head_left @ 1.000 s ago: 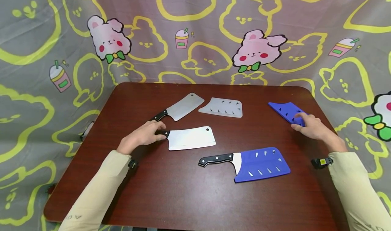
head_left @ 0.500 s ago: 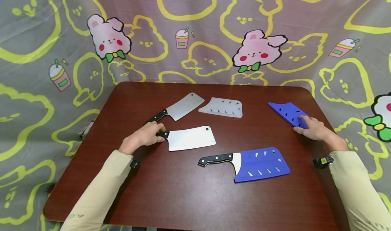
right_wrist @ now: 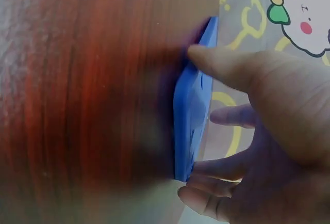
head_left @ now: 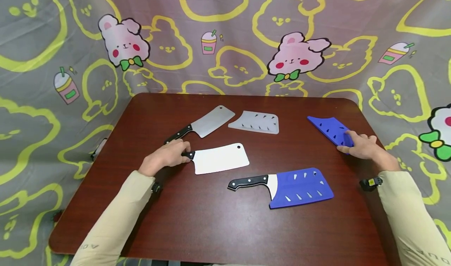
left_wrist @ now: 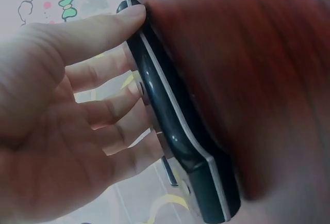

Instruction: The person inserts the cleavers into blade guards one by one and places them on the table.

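My left hand (head_left: 170, 153) pinches the black handle of a bare cleaver (head_left: 221, 159), whose blade lies on the table pointing right. In the left wrist view, the thumb is on one side of the handle (left_wrist: 170, 110) and the fingers are along the other. At the right, my right hand (head_left: 363, 146) grips the near end of a blue blade guard (head_left: 329, 128), which lies tilted on the table. The right wrist view has the thumb on one edge of the guard (right_wrist: 193, 105), with fingertips at the far edge; some fingers are partly hidden.
Behind the held cleaver lies a second bare cleaver (head_left: 213, 121) with a black handle. Beside it is a translucent white blade guard (head_left: 255, 122). Nearer the front, a cleaver sits in a blue guard (head_left: 303, 187). A patterned cloth (head_left: 232, 35) backs the brown table (head_left: 197, 227).
My left fingers have closed around the cleaver's handle. My right hand has moved slightly onto the blue guard and taken hold of its end. The other items stay where they were.
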The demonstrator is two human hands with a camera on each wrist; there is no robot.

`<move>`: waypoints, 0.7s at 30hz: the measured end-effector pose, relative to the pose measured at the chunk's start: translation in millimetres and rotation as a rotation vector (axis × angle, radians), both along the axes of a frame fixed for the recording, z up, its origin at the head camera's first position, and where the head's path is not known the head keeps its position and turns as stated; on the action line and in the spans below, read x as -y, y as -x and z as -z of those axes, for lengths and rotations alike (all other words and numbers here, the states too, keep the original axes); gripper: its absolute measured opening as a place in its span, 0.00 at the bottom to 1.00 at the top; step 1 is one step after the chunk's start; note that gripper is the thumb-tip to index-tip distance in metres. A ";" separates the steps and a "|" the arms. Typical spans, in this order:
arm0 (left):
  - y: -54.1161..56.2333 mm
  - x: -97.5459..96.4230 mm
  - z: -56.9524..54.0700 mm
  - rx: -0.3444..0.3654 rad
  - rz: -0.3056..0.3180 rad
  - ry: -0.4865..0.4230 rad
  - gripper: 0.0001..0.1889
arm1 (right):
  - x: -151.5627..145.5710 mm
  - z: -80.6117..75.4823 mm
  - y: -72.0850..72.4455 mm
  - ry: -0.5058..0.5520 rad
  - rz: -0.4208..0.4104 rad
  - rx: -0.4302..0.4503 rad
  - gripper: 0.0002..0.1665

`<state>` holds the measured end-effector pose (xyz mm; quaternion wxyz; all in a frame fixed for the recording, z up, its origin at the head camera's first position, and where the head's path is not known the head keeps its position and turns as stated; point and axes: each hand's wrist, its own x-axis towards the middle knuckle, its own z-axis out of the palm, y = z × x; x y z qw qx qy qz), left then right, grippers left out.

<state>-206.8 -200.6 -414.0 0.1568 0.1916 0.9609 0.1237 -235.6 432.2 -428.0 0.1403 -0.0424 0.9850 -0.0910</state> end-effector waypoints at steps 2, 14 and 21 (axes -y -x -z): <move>0.1 -0.8 -0.7 -0.005 0.007 -0.001 0.12 | 0.3 -0.2 -0.5 0.013 0.022 0.007 0.56; 3.3 -5.7 -10.4 -0.019 0.032 -0.007 0.13 | 6.2 1.4 -4.8 0.017 0.133 -0.142 0.72; 2.6 -8.7 -20.3 0.017 0.026 -0.057 0.14 | 11.9 -14.3 -6.5 0.108 0.128 -0.145 0.60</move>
